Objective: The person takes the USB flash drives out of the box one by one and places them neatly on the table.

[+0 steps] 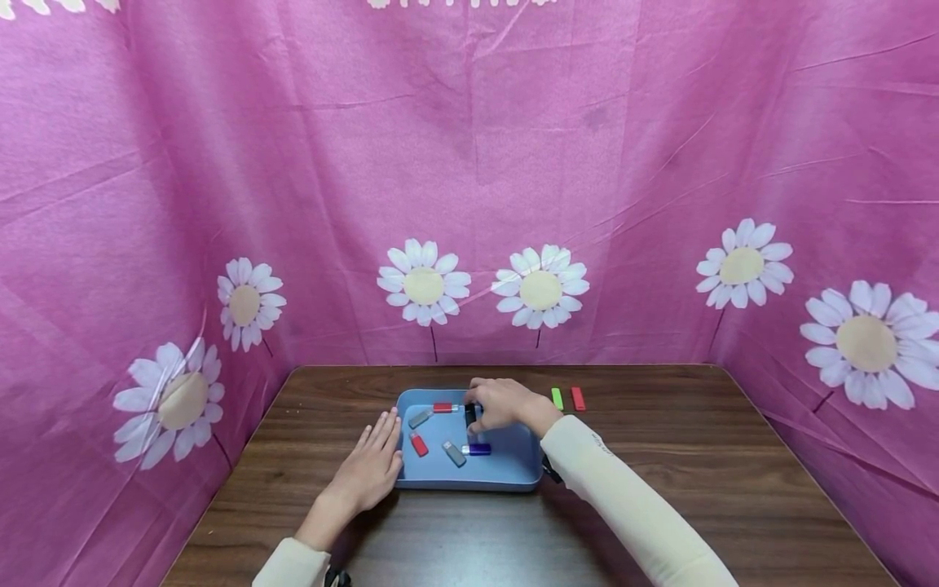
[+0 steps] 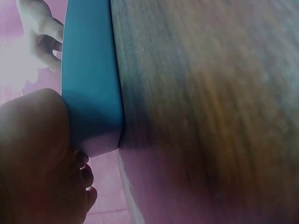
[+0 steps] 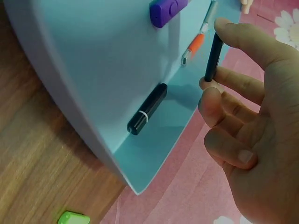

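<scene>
Black stick (image 1: 470,414), one: pinched in my right hand (image 1: 504,403), over the far half of the tray (image 1: 506,473); whether it touches the tray, I cannot tell.

My right hand: thumb and fingertips narrowed on that stick, other fingers bent.

My left hand (image 1: 372,469): fingers straight, laid along the tray's left wall, holding nothing.

Tray, blue, one. Contents:
- Banded stick (image 3: 147,109), black with a white ring: by the tray's far wall, under my right hand.
- Silver-tipped red stick (image 1: 443,408): by the tray's far wall, tip to the right.
- Far grey stick (image 1: 421,419): slanted, in the tray's far left.
- Plain red stick (image 1: 418,443): tilted, in the tray's left part.
- Near grey stick (image 1: 454,453): slanted, in the tray's near middle.
- Purple stick (image 1: 480,449): in the tray's near middle, tip just beside the near grey one.

Outside, right of the tray's far corner: green stick (image 1: 557,399); outer red stick (image 1: 578,399).

Under the tray: brown wooden table (image 1: 660,456). Behind the tray: pink cloth (image 1: 469,187), daisies printed.
</scene>
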`<action>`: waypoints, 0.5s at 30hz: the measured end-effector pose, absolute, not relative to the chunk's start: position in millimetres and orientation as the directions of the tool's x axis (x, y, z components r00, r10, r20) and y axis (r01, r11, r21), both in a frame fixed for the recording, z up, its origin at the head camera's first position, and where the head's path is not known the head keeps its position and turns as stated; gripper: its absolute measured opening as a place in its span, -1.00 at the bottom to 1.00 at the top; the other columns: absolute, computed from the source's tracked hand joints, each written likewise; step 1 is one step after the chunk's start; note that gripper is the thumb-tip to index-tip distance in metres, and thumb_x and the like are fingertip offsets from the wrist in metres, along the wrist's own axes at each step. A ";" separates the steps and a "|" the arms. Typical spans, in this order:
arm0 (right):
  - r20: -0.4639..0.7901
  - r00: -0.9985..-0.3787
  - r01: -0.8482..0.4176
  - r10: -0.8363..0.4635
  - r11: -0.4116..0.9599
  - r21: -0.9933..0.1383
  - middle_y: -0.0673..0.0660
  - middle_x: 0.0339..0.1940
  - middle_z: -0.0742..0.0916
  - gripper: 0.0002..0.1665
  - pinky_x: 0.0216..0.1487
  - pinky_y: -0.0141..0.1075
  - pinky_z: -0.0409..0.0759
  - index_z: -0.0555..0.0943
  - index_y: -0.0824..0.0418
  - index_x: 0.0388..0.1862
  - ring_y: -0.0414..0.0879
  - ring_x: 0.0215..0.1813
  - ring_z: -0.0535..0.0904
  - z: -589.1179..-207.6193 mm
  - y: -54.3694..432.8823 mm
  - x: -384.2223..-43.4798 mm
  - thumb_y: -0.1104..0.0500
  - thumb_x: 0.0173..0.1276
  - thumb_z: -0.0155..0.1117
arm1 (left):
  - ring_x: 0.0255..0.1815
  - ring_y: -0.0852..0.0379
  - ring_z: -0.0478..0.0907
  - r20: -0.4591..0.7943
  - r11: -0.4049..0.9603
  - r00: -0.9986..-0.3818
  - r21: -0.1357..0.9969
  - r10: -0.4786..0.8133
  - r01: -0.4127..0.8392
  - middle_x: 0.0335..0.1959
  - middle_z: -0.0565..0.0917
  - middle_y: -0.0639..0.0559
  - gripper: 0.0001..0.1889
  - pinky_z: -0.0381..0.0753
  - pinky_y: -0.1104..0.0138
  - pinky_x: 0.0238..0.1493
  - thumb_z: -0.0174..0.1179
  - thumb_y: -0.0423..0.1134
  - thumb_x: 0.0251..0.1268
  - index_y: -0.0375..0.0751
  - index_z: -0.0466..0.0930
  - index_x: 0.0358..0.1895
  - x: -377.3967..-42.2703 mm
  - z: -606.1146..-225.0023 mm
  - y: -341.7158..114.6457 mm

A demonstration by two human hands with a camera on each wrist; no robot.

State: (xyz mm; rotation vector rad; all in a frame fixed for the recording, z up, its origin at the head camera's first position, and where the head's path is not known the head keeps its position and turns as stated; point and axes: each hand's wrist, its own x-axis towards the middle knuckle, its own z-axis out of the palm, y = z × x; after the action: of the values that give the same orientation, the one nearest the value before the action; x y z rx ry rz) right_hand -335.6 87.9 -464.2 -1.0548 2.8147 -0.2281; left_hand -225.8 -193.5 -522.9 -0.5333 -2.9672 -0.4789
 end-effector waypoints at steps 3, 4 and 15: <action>-0.058 -0.751 -0.638 -0.658 0.746 -0.191 0.00 0.07 0.70 -0.36 0.12 -0.12 0.71 0.74 0.06 0.29 -0.16 -0.10 0.59 -462.6 91.9 -335.5 -0.17 0.30 0.58 | 0.75 -0.31 0.10 0.145 0.888 -0.934 0.293 0.326 0.355 0.72 0.16 -0.33 -0.38 0.13 -0.23 0.70 -0.05 -0.20 0.67 -0.51 0.20 0.62 -224.9 -519.8 -193.1; -0.056 -0.751 -0.638 -0.658 0.746 -0.192 0.00 0.07 0.70 -0.36 0.12 -0.12 0.72 0.74 0.07 0.29 -0.16 -0.10 0.59 -462.2 93.5 -335.4 -0.17 0.30 0.58 | 0.75 -0.30 0.11 0.143 0.892 -0.935 0.280 0.326 0.354 0.72 0.16 -0.33 -0.38 0.13 -0.22 0.70 -0.06 -0.19 0.68 -0.50 0.21 0.62 -224.8 -519.2 -192.9; -0.045 -0.761 -0.634 -0.648 0.756 -0.162 -0.01 0.06 0.70 -0.32 0.03 -0.14 0.71 0.74 0.08 0.30 -0.17 -0.16 0.59 -453.5 110.7 -334.7 -0.20 0.28 0.60 | 0.77 -0.27 0.06 0.124 0.898 -0.934 0.255 0.336 0.357 0.74 0.12 -0.32 -0.36 0.10 -0.18 0.73 -0.04 -0.17 0.71 -0.49 0.16 0.64 -224.3 -517.9 -194.4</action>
State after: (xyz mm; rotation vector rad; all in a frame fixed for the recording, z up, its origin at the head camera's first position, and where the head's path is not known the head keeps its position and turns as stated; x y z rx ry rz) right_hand -334.7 110.7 -453.5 -1.0434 2.8509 -0.2085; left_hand -224.3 -194.4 -517.9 -0.5463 -2.9858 -0.4236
